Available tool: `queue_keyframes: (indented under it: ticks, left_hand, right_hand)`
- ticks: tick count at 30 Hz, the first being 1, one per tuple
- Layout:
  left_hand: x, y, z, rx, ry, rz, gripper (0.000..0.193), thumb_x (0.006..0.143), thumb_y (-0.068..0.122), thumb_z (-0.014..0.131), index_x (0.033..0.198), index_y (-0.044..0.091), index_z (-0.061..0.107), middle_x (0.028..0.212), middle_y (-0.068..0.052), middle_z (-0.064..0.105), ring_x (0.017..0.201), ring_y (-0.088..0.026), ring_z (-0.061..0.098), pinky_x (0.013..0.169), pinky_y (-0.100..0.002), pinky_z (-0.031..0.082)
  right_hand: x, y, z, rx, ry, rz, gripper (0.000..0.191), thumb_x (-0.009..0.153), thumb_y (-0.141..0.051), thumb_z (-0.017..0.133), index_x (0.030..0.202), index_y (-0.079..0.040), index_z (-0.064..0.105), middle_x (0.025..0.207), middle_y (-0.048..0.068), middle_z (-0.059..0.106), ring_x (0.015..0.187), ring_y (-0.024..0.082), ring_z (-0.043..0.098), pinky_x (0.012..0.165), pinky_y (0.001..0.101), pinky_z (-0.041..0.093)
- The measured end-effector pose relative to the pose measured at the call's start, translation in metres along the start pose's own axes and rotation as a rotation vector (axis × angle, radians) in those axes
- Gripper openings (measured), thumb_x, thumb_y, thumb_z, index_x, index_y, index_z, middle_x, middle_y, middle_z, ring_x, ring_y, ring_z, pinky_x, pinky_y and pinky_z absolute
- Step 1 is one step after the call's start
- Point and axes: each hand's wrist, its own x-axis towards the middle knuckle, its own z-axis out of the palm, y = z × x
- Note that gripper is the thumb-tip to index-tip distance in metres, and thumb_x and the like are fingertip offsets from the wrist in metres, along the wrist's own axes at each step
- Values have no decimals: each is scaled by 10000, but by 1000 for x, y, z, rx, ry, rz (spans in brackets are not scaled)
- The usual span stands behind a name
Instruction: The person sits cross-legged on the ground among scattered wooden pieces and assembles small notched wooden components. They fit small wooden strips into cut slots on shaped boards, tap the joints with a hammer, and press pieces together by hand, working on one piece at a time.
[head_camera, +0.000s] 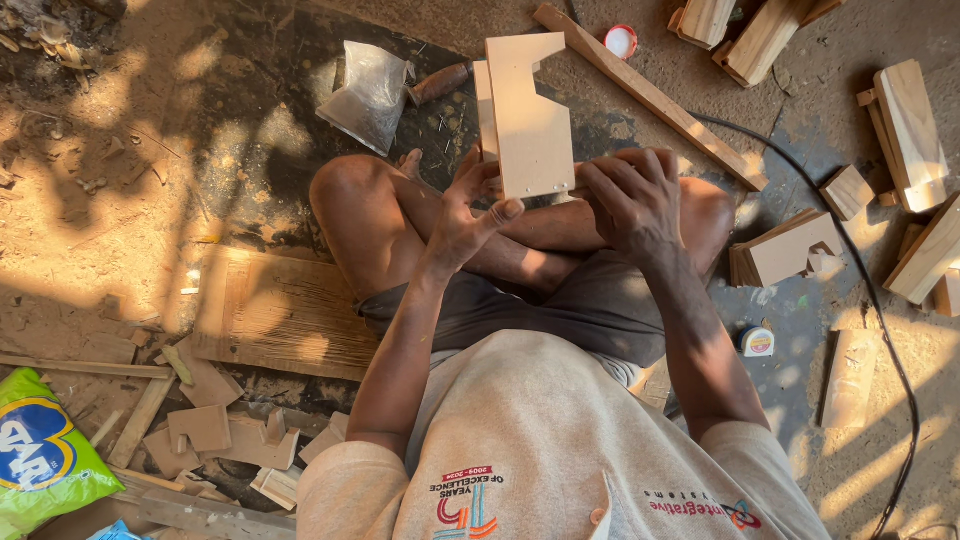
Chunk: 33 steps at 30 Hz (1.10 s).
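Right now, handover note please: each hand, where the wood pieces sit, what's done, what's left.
Left hand: grips the lower left edge of the cut wooden panel, thumb on its face.
Right hand: closed at the panel's lower right corner; what it pinches is hidden.
Panel: held upright over crossed legs, with a second board behind it.
Nearby: a similar shaped piece on the ground at right, offcuts at lower left, a tape measure.
Done: pieces are cut and held together.
Left: cannot tell whether they are fastened yet.
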Motion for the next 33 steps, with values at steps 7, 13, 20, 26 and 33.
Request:
queue_keyframes:
  ticks: [7,13,20,26,33]
  left_hand:
    - [34,-47,7,86,192,-209,404,1024,356,698,1143,-28,735,1305,-161,545,1191,-193,445,955,-333,516]
    - [55,-100,9,-66,240,-525,206,967,246,720,942,42,740,802,21,670,763,-66,564,739,-236,481]
    - [57,-132,8,-183,319,-539,169,986,190,722,914,38,709,784,39,608,711,-51,482,644,-250,421]
    - [54,-150,9,-183,290,-563,122,982,155,688,965,34,697,832,47,606,763,-35,503,684,-219,438]
    - [44,-163,11,-230,309,-611,113,1024,140,675,961,49,653,811,64,545,706,-31,423,637,-206,381]
  right_hand:
    - [-18,41,71,-36,-88,43,206,917,-144,827,1102,-141,737,1079,-29,727,1075,190,610,971,393,417]
    - [-29,66,113,-85,-95,93,216,931,-267,819,1111,-160,765,1117,-30,762,1088,191,613,980,405,392]
    - [-98,86,90,-106,206,450,302,1057,-307,810,1285,-129,720,1208,79,778,1110,199,663,975,366,522]
    - [-239,51,28,193,561,1277,355,1076,-209,622,1390,-43,605,1159,85,722,983,229,671,824,380,543]
    - [-347,-19,24,-419,-115,1477,707,874,-389,799,1415,-38,510,1274,223,597,1187,425,543,956,544,447]
